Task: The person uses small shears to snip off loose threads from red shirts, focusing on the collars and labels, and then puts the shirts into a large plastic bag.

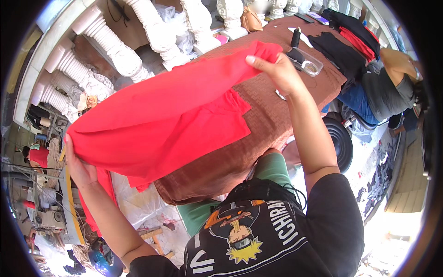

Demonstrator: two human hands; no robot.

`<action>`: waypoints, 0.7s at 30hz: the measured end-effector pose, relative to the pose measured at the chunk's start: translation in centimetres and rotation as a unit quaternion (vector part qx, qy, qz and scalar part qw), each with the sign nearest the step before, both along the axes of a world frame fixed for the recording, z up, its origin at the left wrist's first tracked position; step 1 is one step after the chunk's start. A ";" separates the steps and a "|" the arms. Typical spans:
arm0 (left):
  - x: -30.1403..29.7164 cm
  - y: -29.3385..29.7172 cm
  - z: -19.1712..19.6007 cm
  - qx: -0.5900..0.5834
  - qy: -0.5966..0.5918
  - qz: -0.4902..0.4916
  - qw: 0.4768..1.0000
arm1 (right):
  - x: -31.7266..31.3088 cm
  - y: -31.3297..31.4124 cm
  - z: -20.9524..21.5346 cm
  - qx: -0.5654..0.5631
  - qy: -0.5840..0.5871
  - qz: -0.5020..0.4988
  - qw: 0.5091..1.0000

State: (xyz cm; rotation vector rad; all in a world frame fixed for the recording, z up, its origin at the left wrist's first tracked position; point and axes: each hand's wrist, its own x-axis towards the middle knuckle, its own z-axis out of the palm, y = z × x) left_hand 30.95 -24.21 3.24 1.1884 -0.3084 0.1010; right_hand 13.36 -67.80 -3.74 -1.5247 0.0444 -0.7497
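Note:
A large piece of red cloth stretches between my two hands above the table. My left hand grips its left end, thumb on top and the other fingers mostly hidden beneath the cloth. At the far right end, my right hand pinches the cloth's bunched upper edge, with the thumb lying over it. The middle sags a little, and a lower fold comes down over the brown tablecloth. More red fabric hangs below my left hand, past the table's side. Whether the cloth is a finished garment, I cannot tell.
White carved balusters line the far side, with a tan handbag near them. On the table lie a clear plastic box, a black bottle and black garments. Another person sits at right. A sewing machine stands at left.

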 end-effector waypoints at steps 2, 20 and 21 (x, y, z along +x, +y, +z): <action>0.3 0.4 1.8 -0.028 -0.004 0.047 0.999 | -0.3 -0.5 1.9 0.084 -0.047 -0.008 0.995; 6.9 3.2 5.5 -0.010 -0.107 0.026 0.994 | 6.8 -2.9 12.5 0.027 -0.141 -0.006 0.990; 6.7 4.2 6.0 -0.020 -0.127 0.033 0.991 | 5.2 1.1 14.4 0.051 -0.151 -0.047 0.986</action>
